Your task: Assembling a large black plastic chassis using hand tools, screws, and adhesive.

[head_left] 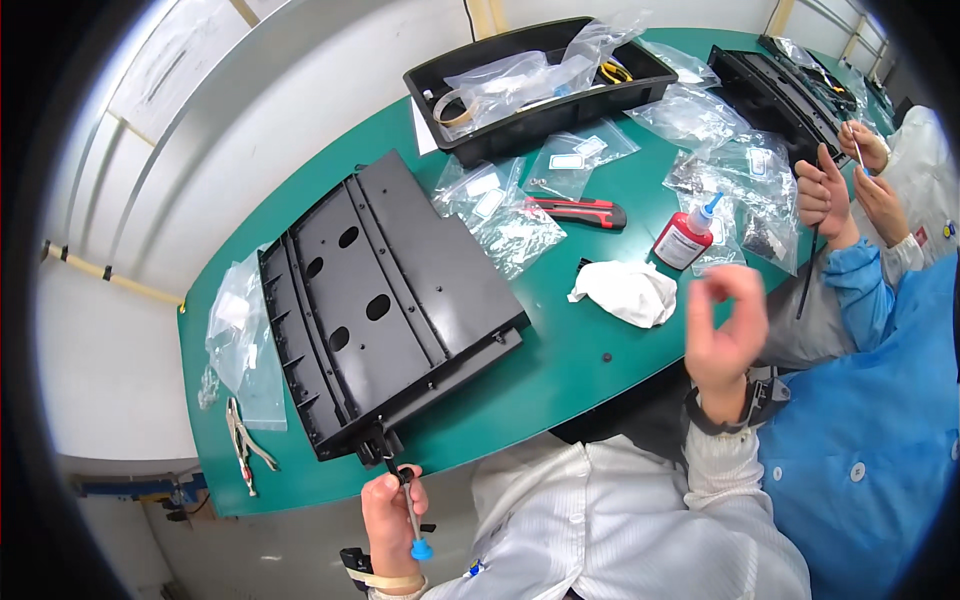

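Note:
A black metal housing (440, 255) with round holes and ribs lies tilted across the green table. At its near corner, my left hand (388, 515) is closed around a thin metal rod (411, 505) with a blue end and black fittings. The rod's upper part meets a small black bracket on that corner; whether it is fastened there I cannot tell. My right hand (725, 335) is raised at the table's edge, its thumb and finger curled together in a pinch. Blur hides what is between them. Nearest to it are a white cloth (627, 293) and a red bottle (683, 240) with a blue nozzle.
A black bin (540, 118) of bags and tape stands behind. Near it lie a red utility knife (580, 212) and clear bags (500, 210). Locking pliers (243, 445) lie left. At right, a blue-sleeved co-worker's hand (825, 200) holds a black rod; another person handles a thin tool.

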A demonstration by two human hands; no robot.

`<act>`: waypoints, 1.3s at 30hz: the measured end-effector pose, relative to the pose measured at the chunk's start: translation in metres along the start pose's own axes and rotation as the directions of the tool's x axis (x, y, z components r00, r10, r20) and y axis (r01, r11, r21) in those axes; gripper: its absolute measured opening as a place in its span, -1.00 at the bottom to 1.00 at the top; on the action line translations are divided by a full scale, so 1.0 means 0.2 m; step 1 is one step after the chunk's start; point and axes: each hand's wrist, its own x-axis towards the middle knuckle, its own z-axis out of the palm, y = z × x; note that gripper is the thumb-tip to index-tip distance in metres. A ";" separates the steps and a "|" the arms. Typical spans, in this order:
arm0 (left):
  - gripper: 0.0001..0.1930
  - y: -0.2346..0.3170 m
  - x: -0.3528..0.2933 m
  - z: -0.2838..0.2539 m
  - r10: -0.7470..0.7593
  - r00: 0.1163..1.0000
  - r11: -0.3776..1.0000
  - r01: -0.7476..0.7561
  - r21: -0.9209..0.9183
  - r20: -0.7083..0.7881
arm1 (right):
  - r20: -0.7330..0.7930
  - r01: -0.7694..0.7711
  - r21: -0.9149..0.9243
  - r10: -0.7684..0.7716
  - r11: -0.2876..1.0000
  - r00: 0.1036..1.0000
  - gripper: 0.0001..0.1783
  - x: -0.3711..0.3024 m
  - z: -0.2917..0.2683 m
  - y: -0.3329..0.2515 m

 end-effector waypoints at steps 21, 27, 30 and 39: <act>-0.61 0.10 0.03 -0.11 -0.080 0.925 0.995 0.051 0.088 0.371 | 0.313 0.110 -0.216 -0.038 0.970 0.949 -0.59 0.07 0.18 -0.42; -0.62 -0.10 -0.06 -0.09 -0.108 0.893 0.983 0.162 -0.087 0.437 | 0.782 -0.202 0.528 -0.379 0.825 0.494 -0.72 -0.16 0.34 -0.84; -0.62 -0.14 -0.10 0.05 -0.081 0.867 0.947 0.221 -0.232 0.492 | 0.762 -0.148 0.555 -0.429 0.818 0.485 -0.72 -0.26 0.36 -0.91; -0.66 -0.08 -0.02 0.23 -0.046 0.755 0.933 0.267 -0.242 0.655 | 0.772 -0.295 0.534 -0.316 0.792 0.551 -0.70 -0.25 0.31 -0.85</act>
